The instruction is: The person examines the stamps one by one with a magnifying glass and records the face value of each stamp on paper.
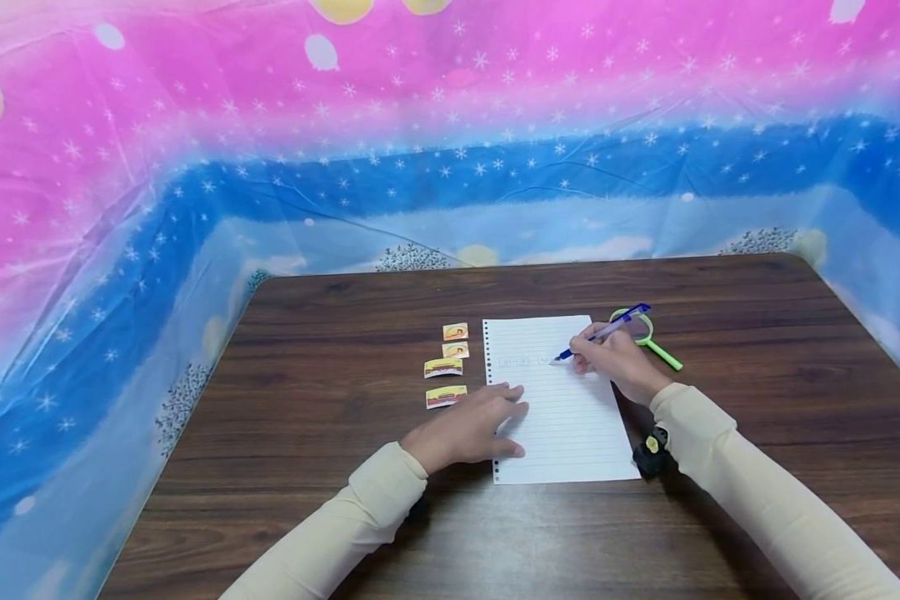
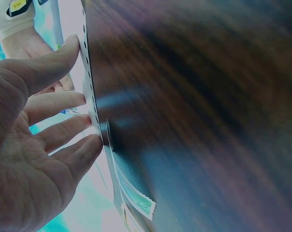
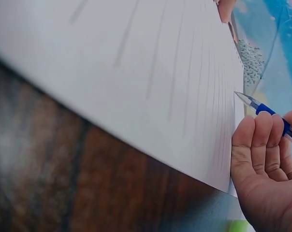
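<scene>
A lined sheet of punched paper (image 1: 562, 433) lies on the table, with a short row of faint blue handwriting on its upper part. My right hand (image 1: 613, 358) pinches a blue pen (image 1: 607, 327), its tip on the sheet at the end of that writing. In the right wrist view the pen (image 3: 269, 115) slants from curled fingers down to the paper. Spread over the paper's left edge, my left hand (image 1: 474, 423) rests with its fingertips on the sheet. The left wrist view shows this hand (image 2: 35, 140) with fingers extended along the punched holes.
Several small printed cards stand in a column left of the paper, among them a yellow and red one (image 1: 444, 396). A green-rimmed magnifying glass (image 1: 663, 353) lies beyond my right hand. Patterned cloth (image 1: 420, 183) hangs around the brown wooden table (image 1: 307, 400).
</scene>
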### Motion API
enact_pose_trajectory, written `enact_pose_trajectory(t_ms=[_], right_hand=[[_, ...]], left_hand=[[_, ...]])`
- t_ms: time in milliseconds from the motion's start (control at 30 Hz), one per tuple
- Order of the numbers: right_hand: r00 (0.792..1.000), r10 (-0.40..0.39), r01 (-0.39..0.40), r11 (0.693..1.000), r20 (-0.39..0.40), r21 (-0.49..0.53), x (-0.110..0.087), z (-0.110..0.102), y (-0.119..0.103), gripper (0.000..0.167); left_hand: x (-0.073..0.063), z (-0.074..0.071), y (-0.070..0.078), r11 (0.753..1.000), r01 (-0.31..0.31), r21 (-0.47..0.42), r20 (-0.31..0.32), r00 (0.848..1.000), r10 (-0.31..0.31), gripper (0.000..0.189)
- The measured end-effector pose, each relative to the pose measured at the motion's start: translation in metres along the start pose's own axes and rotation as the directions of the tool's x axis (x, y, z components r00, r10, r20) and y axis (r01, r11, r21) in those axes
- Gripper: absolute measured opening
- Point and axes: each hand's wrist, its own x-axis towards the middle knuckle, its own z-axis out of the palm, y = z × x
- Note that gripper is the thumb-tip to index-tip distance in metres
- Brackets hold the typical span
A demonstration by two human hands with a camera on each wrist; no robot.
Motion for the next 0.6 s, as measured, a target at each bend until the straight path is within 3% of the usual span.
enact_pose_trajectory(t_ms=[600], right_hand=[[0.999,0.039,-0.038,0.998,-0.03,0.044,-0.0013,0.0004,0.0011,0.02]], left_hand=[[-0.0012,-0.0001,-0.0003,1.0,-0.006,-0.021,-0.001,1.0,0.006,0.058]])
